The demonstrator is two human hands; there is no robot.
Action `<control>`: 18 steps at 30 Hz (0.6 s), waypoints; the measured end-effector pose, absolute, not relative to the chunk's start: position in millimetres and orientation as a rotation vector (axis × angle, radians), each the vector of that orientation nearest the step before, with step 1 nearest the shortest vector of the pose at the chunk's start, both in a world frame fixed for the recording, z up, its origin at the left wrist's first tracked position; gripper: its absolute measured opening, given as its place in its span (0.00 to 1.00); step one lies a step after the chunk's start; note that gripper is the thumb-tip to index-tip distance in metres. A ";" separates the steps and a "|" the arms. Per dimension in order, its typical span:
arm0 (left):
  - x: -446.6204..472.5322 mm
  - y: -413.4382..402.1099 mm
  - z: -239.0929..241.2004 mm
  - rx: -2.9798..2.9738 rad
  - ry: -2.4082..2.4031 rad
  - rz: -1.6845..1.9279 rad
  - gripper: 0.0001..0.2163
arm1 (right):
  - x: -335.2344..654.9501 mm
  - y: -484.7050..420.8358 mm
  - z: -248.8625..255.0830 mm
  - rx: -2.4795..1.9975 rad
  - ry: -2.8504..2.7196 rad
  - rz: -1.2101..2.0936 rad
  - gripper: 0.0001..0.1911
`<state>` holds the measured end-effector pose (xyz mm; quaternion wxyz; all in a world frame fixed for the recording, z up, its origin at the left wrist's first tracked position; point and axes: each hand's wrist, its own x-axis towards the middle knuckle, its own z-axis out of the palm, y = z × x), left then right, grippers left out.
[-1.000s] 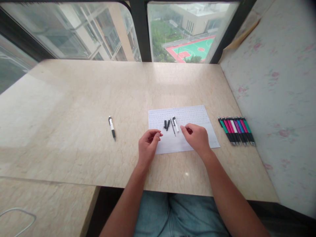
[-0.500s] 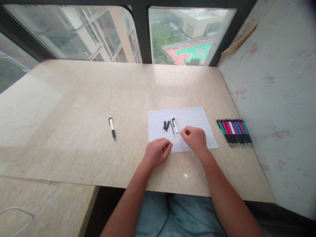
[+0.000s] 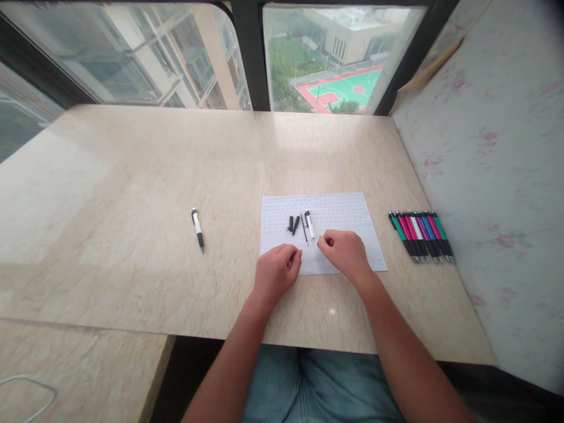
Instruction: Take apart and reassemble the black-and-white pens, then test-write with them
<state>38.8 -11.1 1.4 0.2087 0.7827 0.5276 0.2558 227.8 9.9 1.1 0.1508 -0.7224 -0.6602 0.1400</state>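
A sheet of written paper [image 3: 343, 214] lies on the beige table [image 3: 132, 176]. On it rest taken-apart pen parts: two short black pieces [image 3: 293, 224], a thin refill [image 3: 304, 230] and a white barrel [image 3: 309, 224]. My left hand [image 3: 277, 271] rests on the paper's near left edge with its fingers curled. Just right of it, my right hand [image 3: 346, 252] sits on the paper with fingers curled into a loose pinch below the white barrel. What either hand holds, if anything, is hidden.
A whole white-and-black pen [image 3: 197, 229] lies alone to the left. A row of several coloured pens [image 3: 420, 235] lies at the right by the wall. Windows run along the table's far edge. A lower surface with a white cable [image 3: 26, 396] sits at bottom left.
My left hand dropped from raised above the paper to resting on its near edge. My right hand curled in and shifted slightly left and nearer. The pen parts stayed put.
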 end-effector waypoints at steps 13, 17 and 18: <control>24.8 -30.7 3.7 2.055 1.389 1.031 0.10 | 232.2 9.9 0.5 -1.875 -1.789 0.384 0.16; 18.0 -42.7 4.6 1.999 1.464 1.051 0.09 | 228.7 9.1 -1.3 -1.858 -1.796 0.399 0.16; 17.9 -43.4 4.6 1.995 1.474 1.041 0.09 | 227.5 8.9 -2.0 -1.846 -1.803 0.406 0.16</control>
